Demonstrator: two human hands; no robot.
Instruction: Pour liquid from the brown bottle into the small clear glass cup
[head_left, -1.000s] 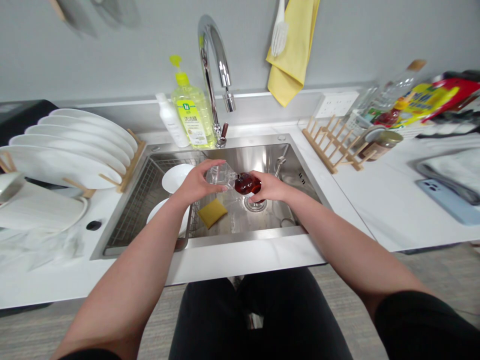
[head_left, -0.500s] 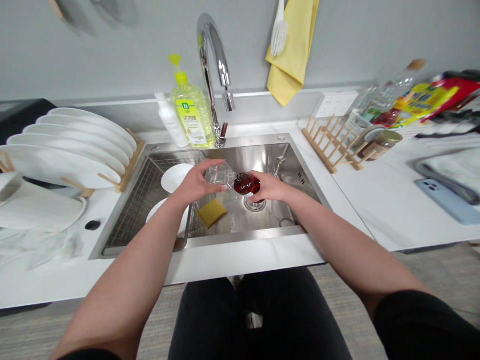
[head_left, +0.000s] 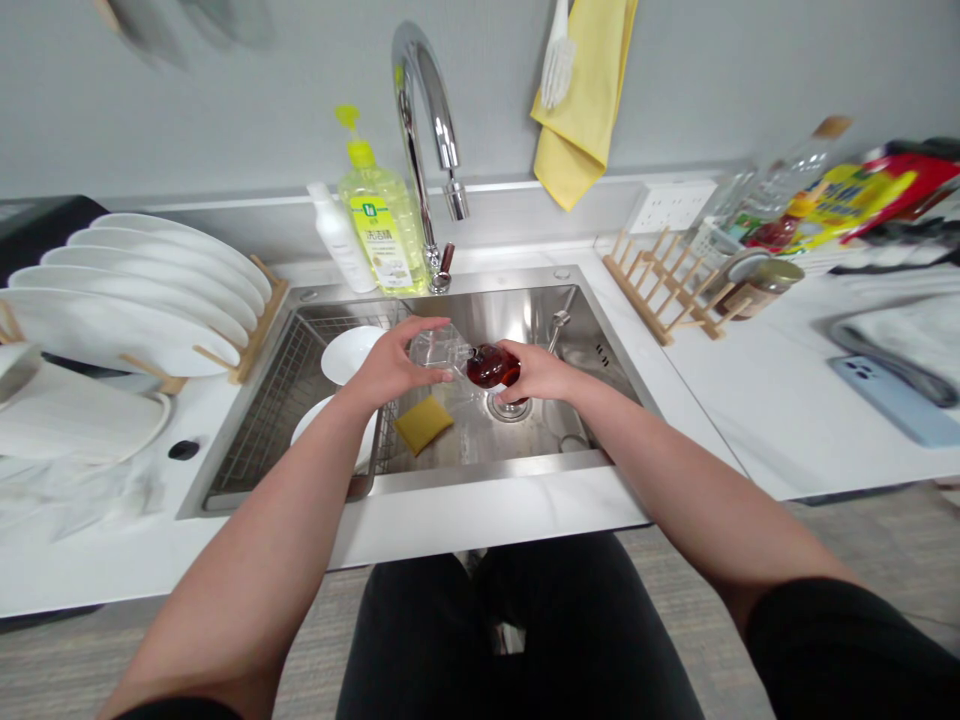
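Note:
Over the sink (head_left: 420, 482), my left hand (head_left: 388, 368) is closed around a clear, boxy container (head_left: 435, 348) lying tilted on its side. My right hand (head_left: 540, 373) grips a small bottle of dark red liquid (head_left: 489, 367), also tipped over, its neck pointing left. The bottle's neck meets the container's right end; whether it reaches inside is too small to tell. Below them on the sink floor lies a yellow sponge (head_left: 424, 424), and the drain (head_left: 511, 408) shows under my right hand.
White dishes (head_left: 351, 352) sit in a wire basket (head_left: 262, 400) at the sink's left. Behind stand the faucet (head_left: 420, 110), dish soap (head_left: 384, 220) and a white bottle (head_left: 339, 240). A plate rack (head_left: 262, 320) is left; a wooden rack (head_left: 660, 290), jar (head_left: 765, 288) and phone (head_left: 900, 398) are right.
The view has shifted very slightly. Both hands keep the same hold, with the bottle and clear container still end to end over the sink.

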